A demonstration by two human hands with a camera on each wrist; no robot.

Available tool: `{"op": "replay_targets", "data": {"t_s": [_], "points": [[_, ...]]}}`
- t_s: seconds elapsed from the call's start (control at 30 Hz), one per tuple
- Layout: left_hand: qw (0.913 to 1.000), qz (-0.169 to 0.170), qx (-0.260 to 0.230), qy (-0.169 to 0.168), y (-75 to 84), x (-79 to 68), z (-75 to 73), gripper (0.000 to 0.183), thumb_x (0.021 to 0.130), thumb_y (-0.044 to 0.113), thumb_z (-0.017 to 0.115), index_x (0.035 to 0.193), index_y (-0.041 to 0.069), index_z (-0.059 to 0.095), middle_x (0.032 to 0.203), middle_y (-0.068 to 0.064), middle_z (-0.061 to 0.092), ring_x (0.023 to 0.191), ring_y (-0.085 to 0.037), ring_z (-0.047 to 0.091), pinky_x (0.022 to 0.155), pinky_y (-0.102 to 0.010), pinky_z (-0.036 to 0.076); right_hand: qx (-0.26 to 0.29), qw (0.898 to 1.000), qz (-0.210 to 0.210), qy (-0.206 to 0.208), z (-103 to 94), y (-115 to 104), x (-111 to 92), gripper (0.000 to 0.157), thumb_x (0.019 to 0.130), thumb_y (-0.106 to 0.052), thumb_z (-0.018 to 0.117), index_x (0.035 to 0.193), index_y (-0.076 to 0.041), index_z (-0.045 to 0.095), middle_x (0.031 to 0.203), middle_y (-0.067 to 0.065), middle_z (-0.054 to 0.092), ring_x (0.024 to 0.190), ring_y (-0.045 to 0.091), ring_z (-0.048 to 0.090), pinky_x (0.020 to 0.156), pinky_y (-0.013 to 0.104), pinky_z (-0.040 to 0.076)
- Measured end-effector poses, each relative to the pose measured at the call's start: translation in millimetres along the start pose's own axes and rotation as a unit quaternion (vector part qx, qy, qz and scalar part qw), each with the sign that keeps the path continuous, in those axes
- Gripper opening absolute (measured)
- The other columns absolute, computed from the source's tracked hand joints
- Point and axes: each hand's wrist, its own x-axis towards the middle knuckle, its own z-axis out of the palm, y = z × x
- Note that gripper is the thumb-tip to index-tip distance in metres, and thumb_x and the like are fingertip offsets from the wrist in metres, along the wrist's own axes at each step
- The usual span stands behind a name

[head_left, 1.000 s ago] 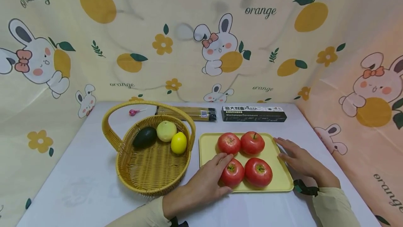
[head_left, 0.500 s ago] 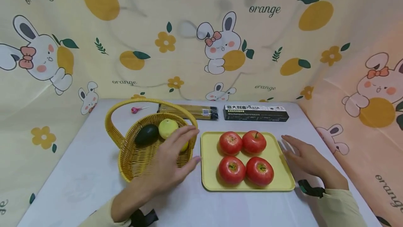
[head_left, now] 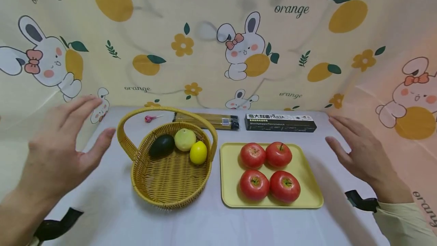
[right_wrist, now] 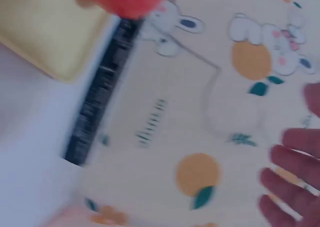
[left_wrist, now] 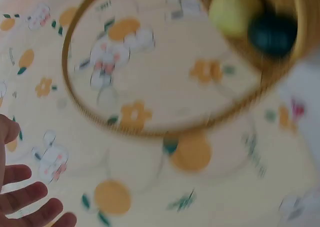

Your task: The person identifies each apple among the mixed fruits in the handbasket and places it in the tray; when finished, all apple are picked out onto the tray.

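My left hand (head_left: 61, 147) hovers over the table's left side, fingers extended and holding nothing. Nearest to it stands a yellow wicker basket (head_left: 164, 177) with a tall handle. Inside the basket sit a dark green avocado-shaped fruit (head_left: 162, 146), a pale green round fruit (head_left: 185, 140) and a yellow lemon (head_left: 198, 152). To the right, a pale yellow tray (head_left: 228, 196) bears several red apples (head_left: 254, 185) in two rows. My right hand (head_left: 365, 151) is raised beyond the tray's right edge, its fingers straight and nothing in them.
Behind the basket lies a clear pack of spaghetti (head_left: 208, 121), and right of it a black pasta box (head_left: 280, 123). A small pink lollipop-like item (head_left: 148, 119) lies at the back left. A printed cloth (head_left: 205, 3) hangs behind and at both sides of the white table (head_left: 191, 227).
My left hand has left the front left apple, passed over the basket and moved to the far left. My right hand has drawn away from the tray's edge to the right.
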Motion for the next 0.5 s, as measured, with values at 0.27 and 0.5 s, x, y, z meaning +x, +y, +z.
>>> {"op": "replay_targets", "data": {"t_s": [0.27, 0.5], "points": [[0.9927, 0.009, 0.102, 0.065, -35.8, 13.3, -16.0, 0.08, 0.107, 0.062, 0.038, 0.159, 0.003, 0.053, 0.164, -0.026, 0.051, 0.151, -0.052, 0.045, 0.135, -0.054, 0.028, -0.049, 0.981, -0.03, 0.187, -35.6, -8.3, 32.2, 0.082, 0.111, -0.061, 0.041, 0.154, 0.008, 0.055, 0.158, 0.033, 0.054, 0.149, 0.054, 0.048, 0.136, 0.051, 0.029], [0.9918, 0.001, 0.127, -0.011, -67.9, -12.7, 18.4, 0.087, 0.108, 0.064, 0.026, 0.159, -0.004, 0.047, 0.159, -0.035, 0.049, 0.155, -0.056, 0.035, 0.13, -0.07, 0.025, -0.071, 0.994, 0.017, 0.078, -4.6, 19.5, 3.3, 0.096, 0.109, -0.073, 0.029, 0.172, 0.0, 0.027, 0.18, 0.025, 0.023, 0.166, 0.049, 0.022, 0.139, 0.059, 0.009]]}}
